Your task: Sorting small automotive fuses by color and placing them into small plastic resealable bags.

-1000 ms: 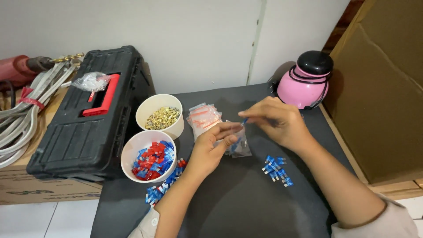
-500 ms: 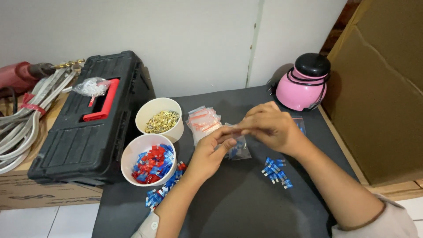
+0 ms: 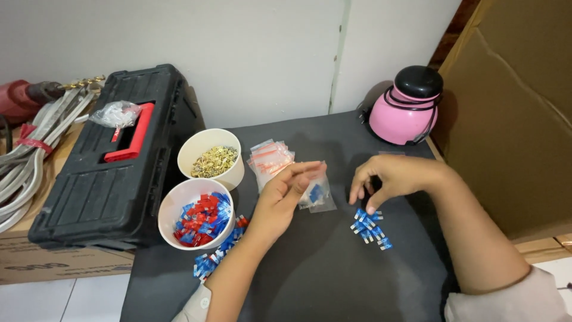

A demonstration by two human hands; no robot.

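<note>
My left hand (image 3: 285, 192) holds up a small clear zip bag (image 3: 315, 191) with blue pieces inside, above the dark mat (image 3: 322, 274). My right hand (image 3: 390, 179) hovers with fingers spread, its fingertips touching a small pile of blue connectors (image 3: 369, 227) on the mat. A stack of empty small zip bags with red strips (image 3: 271, 160) lies just behind my left hand.
A white bowl of red and blue connectors (image 3: 199, 213) and a white bowl of brass pieces (image 3: 211, 158) stand at left, with loose connectors (image 3: 211, 259) spilled in front. A black toolbox with a red handle (image 3: 113, 161), a pink round appliance (image 3: 408, 107), and a cardboard box (image 3: 512, 101) surround the mat.
My right hand left the bag and moved right and down onto the blue connector pile. My left hand keeps the bag raised.
</note>
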